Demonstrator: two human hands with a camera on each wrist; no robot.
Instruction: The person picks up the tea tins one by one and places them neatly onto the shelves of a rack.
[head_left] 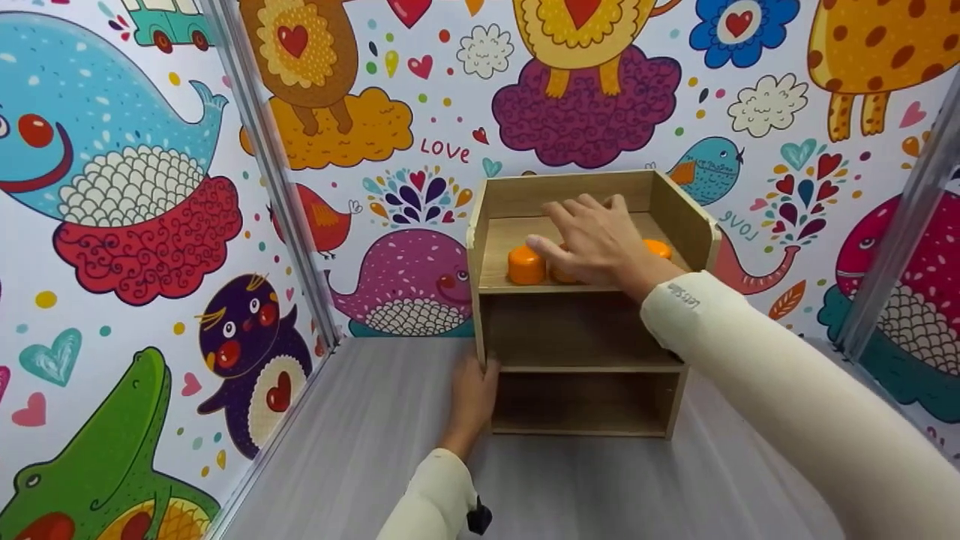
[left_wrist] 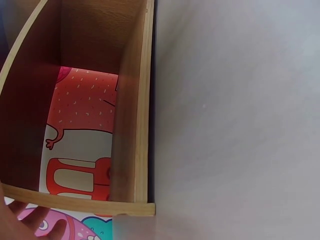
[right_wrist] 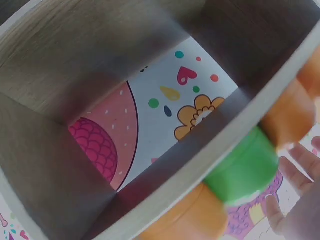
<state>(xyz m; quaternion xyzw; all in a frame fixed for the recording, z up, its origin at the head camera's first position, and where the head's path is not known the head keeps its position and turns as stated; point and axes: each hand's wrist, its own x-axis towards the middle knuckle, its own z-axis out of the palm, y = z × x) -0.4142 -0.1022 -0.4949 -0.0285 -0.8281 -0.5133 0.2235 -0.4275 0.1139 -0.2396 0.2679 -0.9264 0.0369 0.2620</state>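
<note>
A small wooden shelf unit (head_left: pixel 581 369) stands on the grey table. Its lower left side is held by my left hand (head_left: pixel 474 397), whose fingers lie along the outside of the panel (left_wrist: pixel 75 200); the thumb is hard to make out. Over the top shelf reaches my right hand (head_left: pixel 596 236), fingers spread, close to a row of rounded orange and green pieces. One orange piece (head_left: pixel 526 265) shows left of the hand and another orange piece (head_left: pixel 658 249) behind the wrist. In the right wrist view, a green piece (right_wrist: pixel 245 170) sits between orange ones, near my fingertips (right_wrist: pixel 295 175).
Cartoon-printed walls (head_left: pixel 420 67) enclose the table at the back and both sides, with metal corner posts (head_left: pixel 289 187). Grey table surface (head_left: pixel 337 435) extends left and in front of the shelf unit. The lower compartments (head_left: pixel 581 401) face me.
</note>
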